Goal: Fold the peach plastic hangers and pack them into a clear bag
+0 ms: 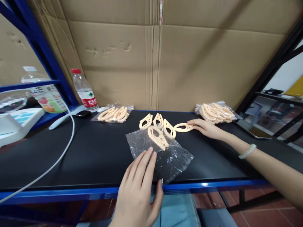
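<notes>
My right hand (208,128) reaches across the table, its fingers closed on the end of a looped peach plastic piece (181,128), which looks like a folded travel hanger. Left of it, three similar pieces (169,130) lie close together on the black tabletop. Another peach piece (156,136) rests on or in a clear plastic bag (174,160); which one I cannot tell. My left hand (139,186) is open at the front edge of this bag, with fingers stretched out and the thumb apart, close to the film.
Filled bags of similar pieces lie at the back left (113,114) and back right (215,113). A red-capped water bottle (86,91) stands behind a white cable (68,148). A dark flat device (253,129) sits at the right. Cardboard (113,63) closes the back.
</notes>
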Demonstrator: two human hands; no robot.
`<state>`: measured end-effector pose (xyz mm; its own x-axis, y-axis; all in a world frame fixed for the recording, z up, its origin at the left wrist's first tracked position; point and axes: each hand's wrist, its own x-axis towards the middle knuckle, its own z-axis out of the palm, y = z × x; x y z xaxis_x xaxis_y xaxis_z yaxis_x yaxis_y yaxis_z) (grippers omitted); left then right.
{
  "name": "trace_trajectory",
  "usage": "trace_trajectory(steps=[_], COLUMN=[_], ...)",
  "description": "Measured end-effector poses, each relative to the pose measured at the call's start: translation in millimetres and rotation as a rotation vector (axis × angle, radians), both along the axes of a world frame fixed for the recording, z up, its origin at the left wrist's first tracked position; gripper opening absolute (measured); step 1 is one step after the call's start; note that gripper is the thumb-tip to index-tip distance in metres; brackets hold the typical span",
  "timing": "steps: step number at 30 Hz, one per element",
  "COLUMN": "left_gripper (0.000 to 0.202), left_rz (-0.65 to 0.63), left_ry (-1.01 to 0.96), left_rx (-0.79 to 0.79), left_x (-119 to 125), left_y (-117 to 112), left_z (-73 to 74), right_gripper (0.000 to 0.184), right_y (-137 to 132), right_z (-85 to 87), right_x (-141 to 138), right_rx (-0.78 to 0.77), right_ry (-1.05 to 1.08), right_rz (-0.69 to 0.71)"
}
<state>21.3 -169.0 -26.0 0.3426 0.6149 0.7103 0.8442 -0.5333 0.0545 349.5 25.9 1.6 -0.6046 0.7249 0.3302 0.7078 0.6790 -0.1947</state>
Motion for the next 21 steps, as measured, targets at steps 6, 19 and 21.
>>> trace_trajectory(steps=[6, 19, 21], left_gripper=[0.057, 0.055, 0.055], left_rz=[-0.009, -0.020, -0.021], left_ry=[0.019, 0.040, 0.043], left_rx=[0.008, -0.007, -0.002], left_x=[-1, -1, -1], left_y=[4, 5, 6], left_z=[1.3, -0.1, -0.5], right_gripper=[0.035, 0.035, 0.037], right_y=[-73, -132, -133], right_z=[-1.2, 0.3, 0.6], right_x=[0, -13, -12], right_rx=[0.065, 0.039, 0.041], right_ry=[-0.053, 0.008, 0.010], right_rz=[0.083, 0.139, 0.141])
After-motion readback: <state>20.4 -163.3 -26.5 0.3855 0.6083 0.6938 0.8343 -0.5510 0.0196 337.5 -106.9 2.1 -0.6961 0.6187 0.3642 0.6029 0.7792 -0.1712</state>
